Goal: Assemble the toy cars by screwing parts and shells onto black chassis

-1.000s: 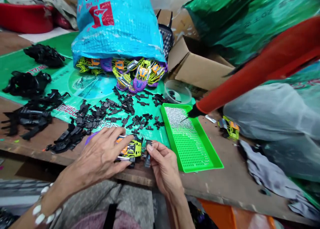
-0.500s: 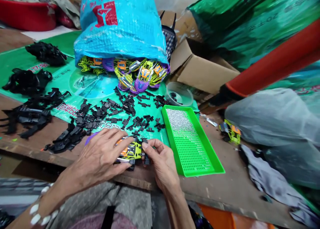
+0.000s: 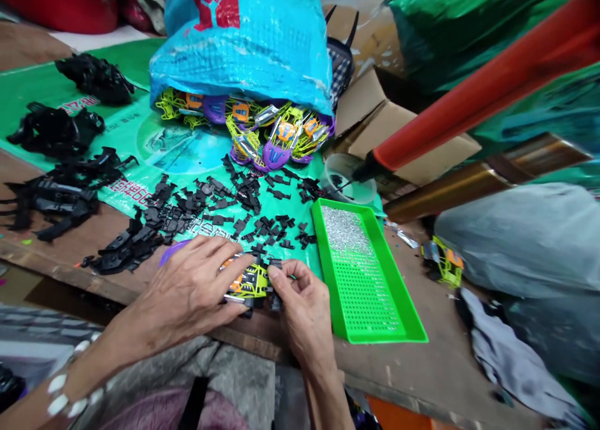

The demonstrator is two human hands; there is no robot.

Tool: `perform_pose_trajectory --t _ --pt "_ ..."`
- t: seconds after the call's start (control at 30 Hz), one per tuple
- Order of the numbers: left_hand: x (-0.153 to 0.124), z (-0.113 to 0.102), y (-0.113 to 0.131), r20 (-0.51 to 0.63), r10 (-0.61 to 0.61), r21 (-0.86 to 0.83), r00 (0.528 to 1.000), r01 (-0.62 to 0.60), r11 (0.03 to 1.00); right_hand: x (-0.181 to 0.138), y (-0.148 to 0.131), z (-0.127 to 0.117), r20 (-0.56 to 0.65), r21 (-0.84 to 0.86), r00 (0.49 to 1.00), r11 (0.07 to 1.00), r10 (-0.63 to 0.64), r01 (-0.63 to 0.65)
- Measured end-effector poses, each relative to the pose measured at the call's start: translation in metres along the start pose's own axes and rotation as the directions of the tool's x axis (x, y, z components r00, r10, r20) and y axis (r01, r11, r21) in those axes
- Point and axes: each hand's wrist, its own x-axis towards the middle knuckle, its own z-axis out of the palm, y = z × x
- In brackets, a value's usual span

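Observation:
Near the table's front edge lies a toy car body [image 3: 255, 281] in yellow-green, orange and purple. My left hand [image 3: 190, 286] is wrapped over it from the left, fingers pressing on its top and side. At the car's right end, my right hand [image 3: 302, 299] pinches a small black plastic part [image 3: 274, 300] against it; the fingertips cover some of that part. Just beyond my hands, several loose black plastic parts [image 3: 276, 227] are strewn over the green sheet. To the right of my right hand stands a green tray [image 3: 412, 320] with many small silver screws [image 3: 347, 230].
A blue sack [image 3: 244, 61] spills more car bodies [image 3: 281, 136] at the back. A red-handled tool [image 3: 469, 99] slants in from the right above a clear tub [image 3: 351, 195] and cardboard box [image 3: 365, 105]. Another toy car [image 3: 443, 261] and a grey cloth [image 3: 506, 355] lie at right.
The view has shifted slightly. The red-handled tool now reaches over the clear tub, and a brass-coloured tube shows below it. Both hands keep their hold at the toy car.

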Motion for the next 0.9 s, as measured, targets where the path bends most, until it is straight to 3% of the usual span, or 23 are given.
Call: perform_pose_trajectory --t 0.37,0.53,0.9 --pt "0.0017 0.0001 0.0014 -0.007 -0.029 0.018 1.0 0.029 0.999 -0.005 -0.002 0.002 -0.023 -0.123 0.998 0.991 -0.051 0.047" --pt "0.0041 -0.0014 0.0007 -0.013 -0.015 0.006 1.0 0.015 1.0 -0.0025 -0.0016 -0.0031 0.034 -0.179 0.998 0.982 -0.047 0.053" --pt "0.0003 -0.0004 0.0007 -0.022 -0.022 0.03 1.0 0.022 0.999 -0.0026 0.0033 0.0035 0.005 -0.12 1.0 0.993 -0.015 0.015"
